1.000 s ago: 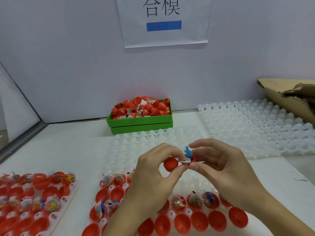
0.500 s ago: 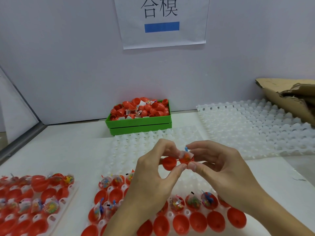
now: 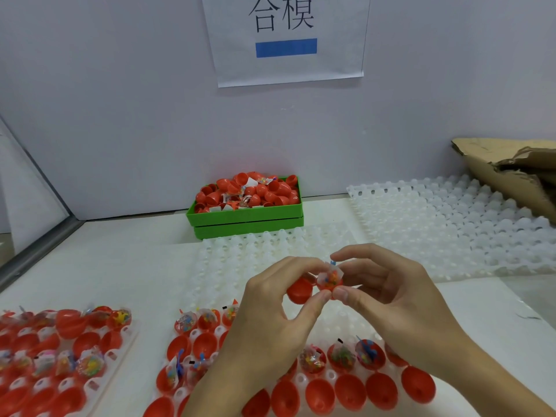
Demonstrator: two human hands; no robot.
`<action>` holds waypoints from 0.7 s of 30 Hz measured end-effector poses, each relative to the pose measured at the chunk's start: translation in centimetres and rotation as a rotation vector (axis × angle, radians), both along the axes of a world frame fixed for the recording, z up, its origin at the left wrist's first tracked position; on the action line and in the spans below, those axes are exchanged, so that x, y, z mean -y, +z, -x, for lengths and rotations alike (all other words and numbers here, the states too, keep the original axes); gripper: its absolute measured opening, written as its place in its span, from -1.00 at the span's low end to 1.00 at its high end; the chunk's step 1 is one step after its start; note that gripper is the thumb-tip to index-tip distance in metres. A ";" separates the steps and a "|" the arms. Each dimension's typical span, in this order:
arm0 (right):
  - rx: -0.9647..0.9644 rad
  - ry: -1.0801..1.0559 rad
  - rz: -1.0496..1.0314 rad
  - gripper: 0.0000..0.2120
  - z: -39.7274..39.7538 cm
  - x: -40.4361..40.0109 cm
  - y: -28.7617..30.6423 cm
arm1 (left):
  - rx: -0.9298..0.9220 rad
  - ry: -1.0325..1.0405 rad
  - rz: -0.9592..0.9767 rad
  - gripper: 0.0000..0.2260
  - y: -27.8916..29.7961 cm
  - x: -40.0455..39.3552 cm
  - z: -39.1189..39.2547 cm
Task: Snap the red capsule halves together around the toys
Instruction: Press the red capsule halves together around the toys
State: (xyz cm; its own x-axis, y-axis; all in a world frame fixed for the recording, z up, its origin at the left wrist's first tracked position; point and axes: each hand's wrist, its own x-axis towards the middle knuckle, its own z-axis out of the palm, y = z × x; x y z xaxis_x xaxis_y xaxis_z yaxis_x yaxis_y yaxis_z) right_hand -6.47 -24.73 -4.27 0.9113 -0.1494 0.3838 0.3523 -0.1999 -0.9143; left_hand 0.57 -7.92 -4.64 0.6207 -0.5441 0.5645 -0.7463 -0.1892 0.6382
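Note:
My left hand point(image 3: 270, 308) holds an empty red capsule half point(image 3: 299, 291) in its curled fingers. Right beside it, my right hand point(image 3: 388, 299) pinches another red capsule half point(image 3: 331, 285) with a bagged toy point(image 3: 330, 275) packed in; a blue tip sticks out on top. The two halves touch side by side above a white moulded tray point(image 3: 313, 380). That tray carries several red halves, some empty, some with bagged toys.
A second tray of red halves and toys point(image 3: 60, 356) lies at the near left. A green bin point(image 3: 246, 216) heaped with red halves stands against the back wall. Empty white moulded trays point(image 3: 436, 224) spread to the right, with torn cardboard point(image 3: 511, 173) behind.
The blue toy has sunk deeper into the half in my right hand. Both hands have stayed close together, the halves nearer each other than before.

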 end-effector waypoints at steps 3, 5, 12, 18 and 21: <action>0.004 -0.007 -0.001 -0.74 0.0 0.0 0.0 | 0.007 -0.002 -0.025 -0.71 0.0 0.0 0.0; 0.007 -0.013 -0.005 -0.74 0.0 -0.1 0.0 | 0.024 -0.013 -0.042 -0.71 0.0 -0.1 -0.1; 0.012 -0.008 -0.052 -0.75 0.0 0.0 -0.1 | 0.036 -0.021 -0.023 -0.75 -0.3 0.0 -0.1; 0.037 -0.024 -0.045 -0.80 0.0 -0.1 0.0 | 0.016 -0.029 0.017 -0.78 -0.3 0.1 0.0; 0.041 -0.025 -0.047 -0.83 0.0 -0.2 0.0 | 0.009 -0.037 0.025 -0.78 -0.2 0.1 0.0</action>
